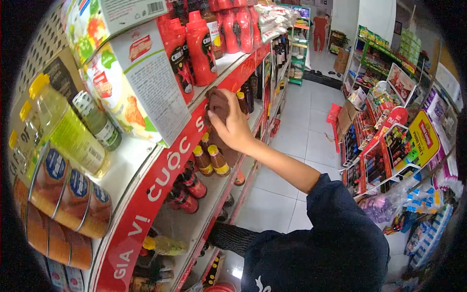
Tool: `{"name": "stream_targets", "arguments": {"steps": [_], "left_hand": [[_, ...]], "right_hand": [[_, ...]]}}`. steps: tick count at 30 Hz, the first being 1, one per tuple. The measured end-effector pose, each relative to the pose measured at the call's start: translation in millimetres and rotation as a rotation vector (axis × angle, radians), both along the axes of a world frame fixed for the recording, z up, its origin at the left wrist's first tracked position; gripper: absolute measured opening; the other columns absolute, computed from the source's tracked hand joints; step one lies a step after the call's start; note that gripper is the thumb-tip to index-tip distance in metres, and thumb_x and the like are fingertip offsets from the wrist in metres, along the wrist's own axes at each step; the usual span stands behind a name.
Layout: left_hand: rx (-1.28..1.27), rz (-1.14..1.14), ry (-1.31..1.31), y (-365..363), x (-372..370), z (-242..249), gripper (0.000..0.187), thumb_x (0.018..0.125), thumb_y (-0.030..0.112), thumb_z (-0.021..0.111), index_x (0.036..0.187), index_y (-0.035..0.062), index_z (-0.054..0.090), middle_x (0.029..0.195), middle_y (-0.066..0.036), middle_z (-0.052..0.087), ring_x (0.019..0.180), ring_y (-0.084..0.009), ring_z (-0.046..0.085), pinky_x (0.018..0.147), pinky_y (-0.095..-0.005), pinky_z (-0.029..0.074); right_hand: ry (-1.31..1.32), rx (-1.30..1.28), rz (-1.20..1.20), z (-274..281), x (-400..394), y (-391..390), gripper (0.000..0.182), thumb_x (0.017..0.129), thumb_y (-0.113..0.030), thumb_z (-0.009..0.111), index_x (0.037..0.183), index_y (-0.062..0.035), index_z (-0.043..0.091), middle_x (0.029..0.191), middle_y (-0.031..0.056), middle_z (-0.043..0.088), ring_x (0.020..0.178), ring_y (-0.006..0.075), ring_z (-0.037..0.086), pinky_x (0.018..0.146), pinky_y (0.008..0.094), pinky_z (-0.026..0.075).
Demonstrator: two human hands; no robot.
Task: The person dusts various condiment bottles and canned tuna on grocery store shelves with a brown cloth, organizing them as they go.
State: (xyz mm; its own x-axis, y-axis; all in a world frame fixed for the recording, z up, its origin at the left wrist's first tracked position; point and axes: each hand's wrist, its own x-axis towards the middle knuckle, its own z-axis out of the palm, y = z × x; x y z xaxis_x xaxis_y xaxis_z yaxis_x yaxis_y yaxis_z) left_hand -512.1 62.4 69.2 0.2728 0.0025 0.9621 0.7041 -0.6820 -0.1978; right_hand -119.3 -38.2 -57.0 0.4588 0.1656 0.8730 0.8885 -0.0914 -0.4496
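Observation:
My right hand [231, 121] is wrapped around a folded brown cloth [218, 104], with the thumb across its front. The cloth lies against the red front strip [168, 170] of a shelf, just below red-capped sauce bottles [200, 51]. Part of it hangs below my hand in front of the lower shelf, near yellow-capped bottles [219, 160]. My right arm reaches out from a dark short sleeve. My left hand is out of view.
Left of my hand are boxes [146, 82], a yellow-capped oil bottle [70, 131] and jars in a wire rack [68, 190]. A tiled aisle [287, 165] runs alongside. Opposite stand packed racks [374, 151] and a red dustpan [333, 114]. A person in red [320, 33] stands far back.

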Motion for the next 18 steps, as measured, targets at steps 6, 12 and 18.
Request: {"name": "stream_targets", "arguments": {"steps": [6,12,18], "left_hand": [[-0.328,-0.637,-0.242,-14.1,79.1,-52.3,0.021,0.075,0.016,0.064,0.087,0.001,0.056,0.065,-0.008,0.054,0.055,-0.0161,0.052,0.051,-0.026,0.042],[-0.5,-0.767,-0.244,-14.4,85.0,-57.7,0.017,0.074,0.014,0.063,0.08,0.0014,0.054,0.061,-0.007,0.052,0.047,-0.0123,0.044,0.049,-0.0265,0.038],[-0.523,-0.459,-0.108,0.4,81.3,-76.7,0.057,0.078,-0.001,0.048,0.128,0.0084,0.023,0.107,-0.018,0.054,0.067,-0.015,0.046,0.072,-0.0303,0.042]], "right_hand": [[-0.017,0.064,-0.018,-5.3,-2.5,7.8,0.047,0.08,-0.017,0.053,0.118,-0.0015,0.03,0.103,0.0205,0.041,0.095,0.0377,0.047,0.079,0.0399,0.04],[-0.027,0.067,-0.057,-8.6,-4.7,11.5,0.046,0.08,-0.015,0.052,0.118,-0.0019,0.029,0.103,0.0206,0.041,0.094,0.0376,0.047,0.078,0.041,0.04],[-0.083,0.049,-0.103,-4.3,-10.9,8.6,0.048,0.083,-0.027,0.049,0.118,0.0003,0.03,0.102,0.0204,0.041,0.094,0.0383,0.047,0.076,0.0419,0.041]]}}
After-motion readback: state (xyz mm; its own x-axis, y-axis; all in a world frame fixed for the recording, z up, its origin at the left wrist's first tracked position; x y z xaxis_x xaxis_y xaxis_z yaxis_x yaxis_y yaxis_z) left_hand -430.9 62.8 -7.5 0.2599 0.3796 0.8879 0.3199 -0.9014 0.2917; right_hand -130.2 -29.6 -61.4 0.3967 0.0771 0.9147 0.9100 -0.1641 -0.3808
